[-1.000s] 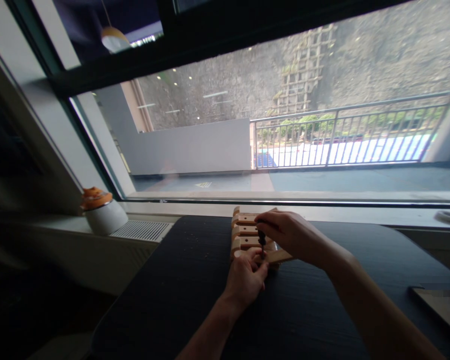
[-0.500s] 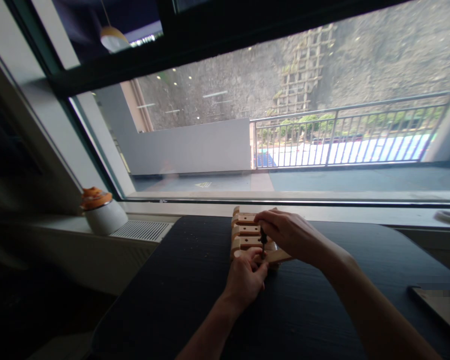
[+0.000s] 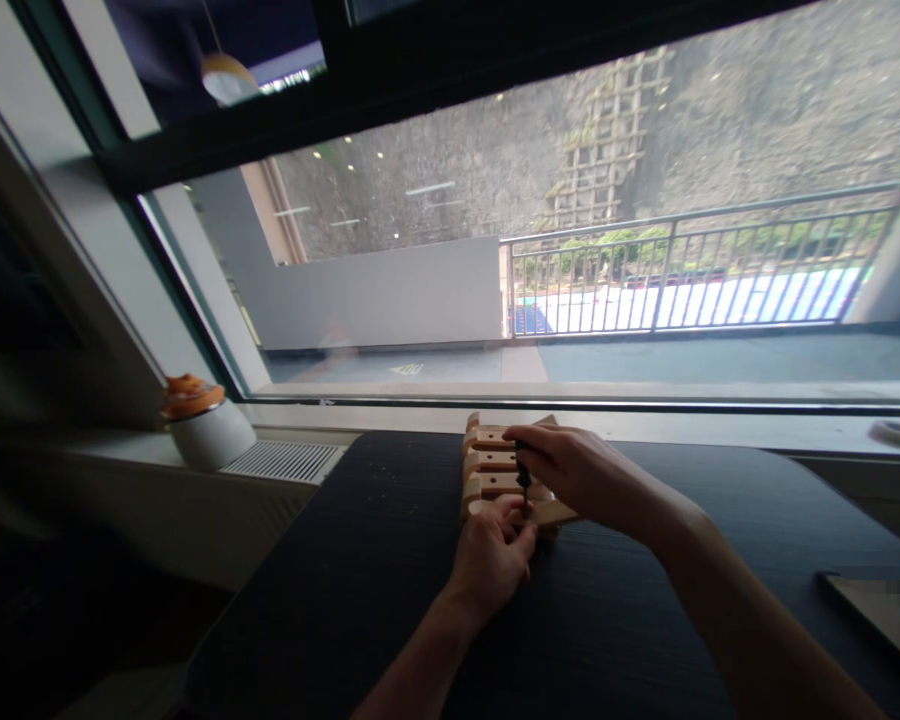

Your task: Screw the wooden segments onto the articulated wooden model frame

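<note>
A slatted wooden piece (image 3: pixel 487 461) with round-ended slats and dark holes lies near the far edge of the dark table. My right hand (image 3: pixel 570 465) is closed around the handle of a screwdriver (image 3: pixel 523 470), held nearly upright with its shaft pointing down at the nearest slat. My left hand (image 3: pixel 493 552) grips the near end of the wooden piece, fingers curled close to the screwdriver's tip. Whether a screw sits under the tip is hidden by the fingers. A pale wooden strip (image 3: pixel 556 513) sticks out to the right, beneath my right hand.
The dark table (image 3: pixel 345 600) stands against a window sill. A white jar with an orange top (image 3: pixel 208 430) sits on the ledge at left. A dark-edged flat object (image 3: pixel 877 610) lies at the right, and a roll of tape (image 3: pixel 898 434) rests on the sill.
My right hand has shifted slightly and turned with the screwdriver, whose handle now leans a little further left. My left hand and the wooden piece have stayed in place.
</note>
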The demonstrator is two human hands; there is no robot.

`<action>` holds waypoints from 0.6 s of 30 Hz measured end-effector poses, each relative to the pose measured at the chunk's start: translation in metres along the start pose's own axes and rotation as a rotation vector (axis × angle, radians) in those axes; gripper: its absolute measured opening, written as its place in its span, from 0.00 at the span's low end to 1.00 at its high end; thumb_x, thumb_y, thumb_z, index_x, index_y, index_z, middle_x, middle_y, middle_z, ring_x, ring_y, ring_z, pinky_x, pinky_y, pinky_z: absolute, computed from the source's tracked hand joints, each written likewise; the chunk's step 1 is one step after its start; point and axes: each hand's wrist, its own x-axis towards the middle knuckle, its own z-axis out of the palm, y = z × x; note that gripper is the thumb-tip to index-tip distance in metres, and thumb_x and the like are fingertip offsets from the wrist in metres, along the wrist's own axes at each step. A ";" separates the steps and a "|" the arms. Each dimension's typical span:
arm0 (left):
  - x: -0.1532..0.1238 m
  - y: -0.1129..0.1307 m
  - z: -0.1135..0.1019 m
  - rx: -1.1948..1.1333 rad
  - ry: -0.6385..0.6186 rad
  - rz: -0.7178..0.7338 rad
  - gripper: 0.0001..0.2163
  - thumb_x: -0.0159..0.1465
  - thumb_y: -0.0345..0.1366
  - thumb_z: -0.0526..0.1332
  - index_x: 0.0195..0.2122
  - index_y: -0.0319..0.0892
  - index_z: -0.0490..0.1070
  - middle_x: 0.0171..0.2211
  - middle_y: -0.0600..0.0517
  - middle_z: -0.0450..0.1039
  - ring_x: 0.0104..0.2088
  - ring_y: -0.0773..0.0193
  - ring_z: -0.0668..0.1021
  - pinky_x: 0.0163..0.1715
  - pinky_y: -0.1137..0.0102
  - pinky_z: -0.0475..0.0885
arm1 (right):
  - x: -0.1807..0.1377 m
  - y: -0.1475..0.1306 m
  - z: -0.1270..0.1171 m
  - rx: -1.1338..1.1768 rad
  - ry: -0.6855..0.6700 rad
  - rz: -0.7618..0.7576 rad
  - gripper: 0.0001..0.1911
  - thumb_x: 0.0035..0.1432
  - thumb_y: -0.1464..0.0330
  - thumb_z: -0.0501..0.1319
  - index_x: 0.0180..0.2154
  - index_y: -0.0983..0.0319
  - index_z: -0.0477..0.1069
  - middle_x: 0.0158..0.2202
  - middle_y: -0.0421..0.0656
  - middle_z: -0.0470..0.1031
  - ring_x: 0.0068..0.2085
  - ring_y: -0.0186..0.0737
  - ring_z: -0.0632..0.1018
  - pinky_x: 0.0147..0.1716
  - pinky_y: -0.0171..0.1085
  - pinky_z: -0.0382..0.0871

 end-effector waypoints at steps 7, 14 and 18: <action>0.000 -0.002 0.000 0.016 0.009 0.010 0.12 0.62 0.38 0.58 0.45 0.42 0.70 0.15 0.58 0.67 0.14 0.71 0.69 0.15 0.78 0.61 | 0.001 0.005 -0.001 -0.026 0.014 0.044 0.14 0.63 0.63 0.52 0.44 0.59 0.73 0.35 0.43 0.78 0.33 0.39 0.76 0.32 0.34 0.63; 0.000 0.001 0.000 0.004 0.001 0.016 0.14 0.62 0.39 0.59 0.46 0.41 0.70 0.15 0.59 0.66 0.13 0.71 0.68 0.14 0.78 0.60 | 0.000 -0.006 -0.004 -0.117 0.010 0.055 0.14 0.63 0.64 0.53 0.44 0.57 0.75 0.39 0.42 0.78 0.35 0.39 0.77 0.32 0.34 0.63; -0.001 0.002 0.000 0.011 0.001 0.013 0.12 0.62 0.39 0.58 0.45 0.42 0.70 0.14 0.59 0.66 0.13 0.71 0.68 0.14 0.78 0.60 | -0.001 -0.006 -0.003 -0.127 0.025 0.068 0.16 0.62 0.66 0.51 0.47 0.56 0.74 0.43 0.43 0.78 0.38 0.41 0.78 0.34 0.34 0.63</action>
